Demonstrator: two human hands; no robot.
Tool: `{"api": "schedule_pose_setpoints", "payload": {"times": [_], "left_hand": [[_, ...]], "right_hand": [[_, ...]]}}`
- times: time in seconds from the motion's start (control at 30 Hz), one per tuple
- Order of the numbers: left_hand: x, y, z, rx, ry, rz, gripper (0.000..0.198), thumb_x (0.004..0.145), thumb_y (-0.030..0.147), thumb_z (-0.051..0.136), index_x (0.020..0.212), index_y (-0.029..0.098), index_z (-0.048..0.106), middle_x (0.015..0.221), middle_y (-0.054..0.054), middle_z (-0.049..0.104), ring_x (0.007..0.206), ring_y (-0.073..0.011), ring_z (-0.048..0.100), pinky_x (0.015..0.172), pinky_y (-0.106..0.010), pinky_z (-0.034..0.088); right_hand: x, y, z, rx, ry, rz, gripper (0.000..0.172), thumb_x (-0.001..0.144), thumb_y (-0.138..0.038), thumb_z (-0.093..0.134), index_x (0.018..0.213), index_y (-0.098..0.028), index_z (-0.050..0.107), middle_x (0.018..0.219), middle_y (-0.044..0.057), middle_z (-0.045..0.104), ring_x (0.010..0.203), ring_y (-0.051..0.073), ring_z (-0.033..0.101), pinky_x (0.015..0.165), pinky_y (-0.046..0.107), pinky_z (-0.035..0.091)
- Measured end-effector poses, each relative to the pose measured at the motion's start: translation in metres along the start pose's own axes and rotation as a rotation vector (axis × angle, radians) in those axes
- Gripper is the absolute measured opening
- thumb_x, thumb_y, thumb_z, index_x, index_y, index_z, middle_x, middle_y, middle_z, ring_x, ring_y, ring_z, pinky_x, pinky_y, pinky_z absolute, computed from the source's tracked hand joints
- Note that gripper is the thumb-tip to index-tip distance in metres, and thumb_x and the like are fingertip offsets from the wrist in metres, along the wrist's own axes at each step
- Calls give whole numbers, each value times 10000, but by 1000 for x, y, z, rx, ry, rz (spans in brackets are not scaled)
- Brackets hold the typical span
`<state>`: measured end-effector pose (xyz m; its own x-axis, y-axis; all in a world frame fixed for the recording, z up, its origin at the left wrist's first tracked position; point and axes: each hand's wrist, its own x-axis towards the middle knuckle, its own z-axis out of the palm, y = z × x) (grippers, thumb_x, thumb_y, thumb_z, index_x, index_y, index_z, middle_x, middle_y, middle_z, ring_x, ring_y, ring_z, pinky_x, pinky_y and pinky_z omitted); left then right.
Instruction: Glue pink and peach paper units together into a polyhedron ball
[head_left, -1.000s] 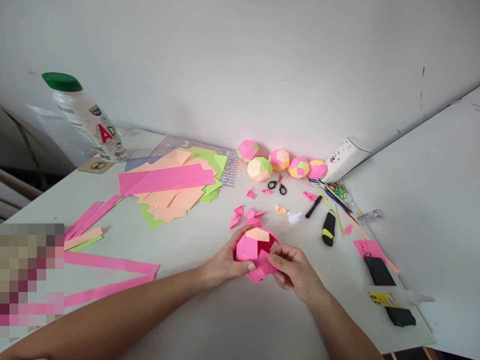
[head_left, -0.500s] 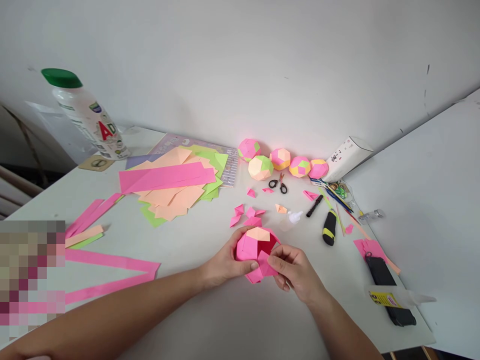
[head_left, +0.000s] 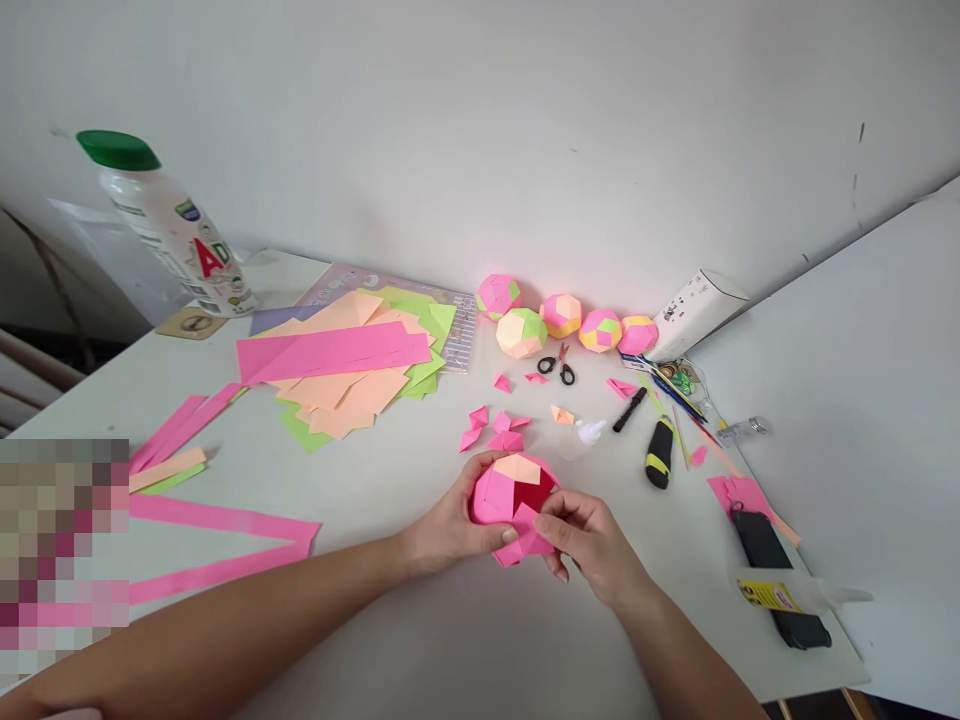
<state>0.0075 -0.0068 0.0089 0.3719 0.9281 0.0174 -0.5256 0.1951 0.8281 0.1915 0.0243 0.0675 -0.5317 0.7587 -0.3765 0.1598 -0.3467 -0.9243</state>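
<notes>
A pink folded-paper ball [head_left: 493, 497] with one peach panel and an opening in its side is held above the table. My left hand [head_left: 457, 515] wraps round its left side, the thumb pressed on the front. At the ball's right, my right hand [head_left: 589, 540] pinches a pink flap beside the opening; its other fingers are partly hidden. Just beyond the ball lie several folded pink pieces [head_left: 508, 433] and a peach one [head_left: 562, 415]. Small scissors [head_left: 556, 368] with black handles rest farther back.
Finished paper balls [head_left: 521, 333] line the wall. Paper sheets [head_left: 337, 355] are piled at left, near pink strips [head_left: 225, 522] and a tall white bottle [head_left: 176, 235]. A cutter [head_left: 659, 453], a black pen [head_left: 629, 410] and a glue bottle [head_left: 787, 595] on a black case [head_left: 806, 630] lie at right.
Hardly anything differs. My right hand's lower fingers have shifted slightly beneath the ball, and the pinched flap has tilted a little. My left hand keeps its hold.
</notes>
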Motion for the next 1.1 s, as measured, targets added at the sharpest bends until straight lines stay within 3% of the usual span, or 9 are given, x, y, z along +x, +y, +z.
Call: {"api": "schedule_pose_setpoints", "payload": {"times": [0.63, 1.1], "left_hand": [[-1, -1, 1, -31, -23, 11, 696, 723, 285, 728, 1265, 279, 292, 1223, -115, 513, 1074, -293, 562, 825, -462, 498], [-1, 1, 5, 54, -2, 20, 662, 748, 280, 705, 1276, 285, 305, 1209, -98, 526, 1085, -279, 562, 866, -467, 487]], "right_hand": [[-2, -1, 3, -144, -9, 27, 293, 762, -437, 671, 692, -163, 590, 529, -37, 512, 463, 90, 475, 455, 229, 378], [-2, -2, 4, -193, -64, 18, 291, 760, -411, 668, 640, -170, 556, 535, -53, 401, 486, 76, 333, 459, 229, 257]]}}
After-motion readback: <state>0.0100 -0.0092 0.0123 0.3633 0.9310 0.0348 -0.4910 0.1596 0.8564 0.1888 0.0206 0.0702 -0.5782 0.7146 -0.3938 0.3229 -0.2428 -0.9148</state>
